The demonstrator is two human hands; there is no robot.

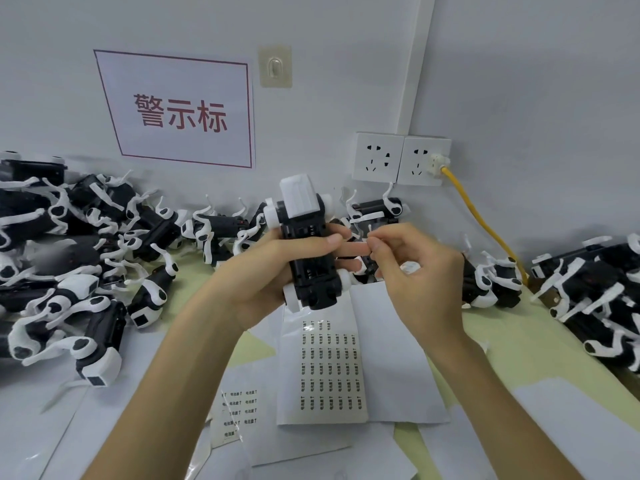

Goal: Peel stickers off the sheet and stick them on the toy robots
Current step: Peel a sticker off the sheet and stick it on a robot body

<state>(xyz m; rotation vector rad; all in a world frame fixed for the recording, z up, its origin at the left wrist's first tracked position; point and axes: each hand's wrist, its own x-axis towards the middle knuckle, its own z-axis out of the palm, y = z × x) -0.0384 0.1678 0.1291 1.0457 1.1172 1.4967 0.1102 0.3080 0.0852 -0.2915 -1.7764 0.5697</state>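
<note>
While our left hand (263, 271) grips the toy robot (308, 244) upright above the sticker sheet (325, 368), our right hand (415, 271) pinches thumb to forefinger beside it, perhaps on a sticker (370, 241), too small to tell. Either side lie heaps of robots (69, 254); a yellow cable (485, 223) hangs behind.

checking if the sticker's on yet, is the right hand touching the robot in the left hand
Apart. Head view: the right hand sits beside the toy robot, with fingers of the left hand between them.
</note>
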